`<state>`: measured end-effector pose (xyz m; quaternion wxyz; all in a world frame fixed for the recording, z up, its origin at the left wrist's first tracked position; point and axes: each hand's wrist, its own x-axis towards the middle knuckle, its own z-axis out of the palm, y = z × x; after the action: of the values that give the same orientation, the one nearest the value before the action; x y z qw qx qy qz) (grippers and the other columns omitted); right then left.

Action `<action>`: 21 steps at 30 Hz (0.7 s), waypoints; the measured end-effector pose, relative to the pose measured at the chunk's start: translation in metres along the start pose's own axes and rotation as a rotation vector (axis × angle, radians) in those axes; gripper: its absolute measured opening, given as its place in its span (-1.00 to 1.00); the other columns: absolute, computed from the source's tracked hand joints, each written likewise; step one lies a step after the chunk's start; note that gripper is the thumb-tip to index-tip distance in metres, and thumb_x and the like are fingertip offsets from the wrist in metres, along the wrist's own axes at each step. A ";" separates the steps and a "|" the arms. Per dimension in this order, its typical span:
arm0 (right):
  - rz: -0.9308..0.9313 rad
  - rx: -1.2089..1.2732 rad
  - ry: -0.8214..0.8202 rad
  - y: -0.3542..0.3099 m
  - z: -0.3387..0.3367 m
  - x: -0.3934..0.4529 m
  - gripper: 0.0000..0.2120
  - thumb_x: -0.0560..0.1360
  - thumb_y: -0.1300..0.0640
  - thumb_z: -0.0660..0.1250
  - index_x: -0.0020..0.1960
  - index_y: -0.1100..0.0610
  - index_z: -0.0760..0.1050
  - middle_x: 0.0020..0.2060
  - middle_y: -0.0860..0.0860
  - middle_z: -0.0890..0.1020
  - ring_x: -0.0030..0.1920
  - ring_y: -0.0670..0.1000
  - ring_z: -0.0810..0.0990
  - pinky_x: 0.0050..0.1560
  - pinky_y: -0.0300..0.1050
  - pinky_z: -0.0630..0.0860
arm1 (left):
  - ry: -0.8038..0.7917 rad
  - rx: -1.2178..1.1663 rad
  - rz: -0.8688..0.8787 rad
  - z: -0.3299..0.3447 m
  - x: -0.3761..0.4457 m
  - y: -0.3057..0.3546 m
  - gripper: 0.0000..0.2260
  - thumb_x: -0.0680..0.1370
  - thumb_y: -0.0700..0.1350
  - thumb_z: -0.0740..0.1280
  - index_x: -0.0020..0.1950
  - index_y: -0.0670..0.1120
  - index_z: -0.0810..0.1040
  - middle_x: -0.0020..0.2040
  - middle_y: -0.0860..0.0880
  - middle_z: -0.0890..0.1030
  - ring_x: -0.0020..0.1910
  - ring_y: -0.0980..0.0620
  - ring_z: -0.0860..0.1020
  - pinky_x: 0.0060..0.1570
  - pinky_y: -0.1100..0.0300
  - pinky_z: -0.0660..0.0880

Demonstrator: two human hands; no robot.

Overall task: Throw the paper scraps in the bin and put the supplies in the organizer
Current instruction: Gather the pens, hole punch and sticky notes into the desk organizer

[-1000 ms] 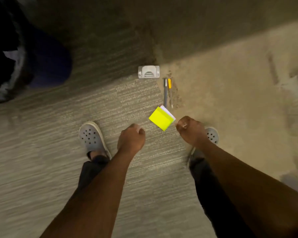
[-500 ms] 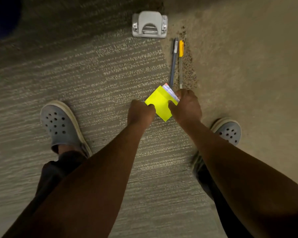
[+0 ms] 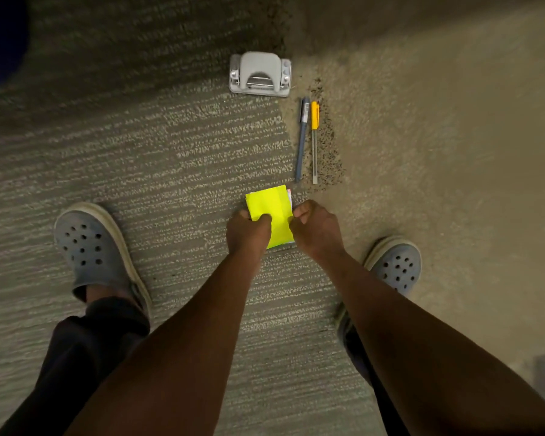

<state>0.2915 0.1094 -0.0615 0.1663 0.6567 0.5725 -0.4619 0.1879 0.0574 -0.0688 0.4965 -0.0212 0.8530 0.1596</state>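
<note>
A bright yellow pad of sticky notes (image 3: 272, 209), with coloured sheets showing at its right edge, sits between my two hands just above the carpet. My left hand (image 3: 247, 231) pinches its left side and my right hand (image 3: 317, 229) pinches its right side. Beyond the pad lie a dark blue pen (image 3: 302, 138) and a thin pen with an orange cap (image 3: 314, 141), side by side. A grey hole punch (image 3: 260, 73) rests on the floor farther out. No bin or organizer is in view.
The floor is striped grey carpet on the left and plain beige carpet (image 3: 438, 152) on the right. My feet in grey clogs stand at the left (image 3: 92, 247) and right (image 3: 394, 265) of my arms. A dark object (image 3: 0, 36) fills the top-left corner.
I have bent down toward the floor. Both hands reached the yellow pad and took hold of it; the pad has turned from a diamond lie to nearly upright.
</note>
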 end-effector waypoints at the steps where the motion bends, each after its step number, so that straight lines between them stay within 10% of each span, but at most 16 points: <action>1: -0.012 -0.032 0.011 -0.003 -0.003 0.000 -0.84 0.50 0.13 0.27 -0.02 0.18 0.56 -0.06 0.17 0.68 0.00 0.19 0.62 0.07 -0.03 0.52 | 0.006 -0.013 0.027 -0.003 0.001 0.003 -0.89 0.49 -0.16 0.37 -0.05 -0.18 0.53 -0.13 -0.16 0.61 -0.18 -0.12 0.55 -0.26 0.14 0.37; 6: -0.021 0.050 0.300 -0.025 -0.023 0.023 -0.90 0.53 0.13 0.27 -0.11 0.15 0.50 -0.26 0.06 0.59 -0.26 0.04 0.57 -0.34 -0.18 0.46 | 0.021 -0.027 0.157 -0.025 0.008 0.014 -0.89 0.50 -0.21 0.32 -0.05 -0.12 0.40 -0.27 0.03 0.44 -0.33 0.10 0.40 -0.40 0.21 0.25; 12: -0.008 0.029 0.419 -0.059 -0.044 0.076 -0.56 0.43 -0.02 0.45 0.15 0.21 0.40 0.06 0.12 0.55 0.03 0.08 0.53 -0.02 -0.09 0.49 | -0.015 -0.121 0.215 -0.052 0.016 0.026 -0.86 0.51 -0.26 0.30 0.01 -0.09 0.41 -0.12 -0.02 0.52 -0.18 0.00 0.47 -0.19 0.14 0.39; 21: -0.049 -0.445 0.261 -0.071 -0.033 0.084 -0.55 0.59 0.10 0.11 0.36 0.38 0.22 0.26 0.30 0.42 0.22 0.24 0.43 0.19 0.04 0.41 | -0.039 -0.184 0.220 -0.063 0.017 0.034 -0.87 0.52 -0.27 0.30 0.01 -0.10 0.43 -0.22 0.08 0.50 -0.30 0.14 0.45 -0.33 0.24 0.35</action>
<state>0.2340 0.2046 -0.0895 0.2202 0.6441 0.6923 -0.2397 0.1199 0.0733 -0.0466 0.4884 0.0299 0.8221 0.2910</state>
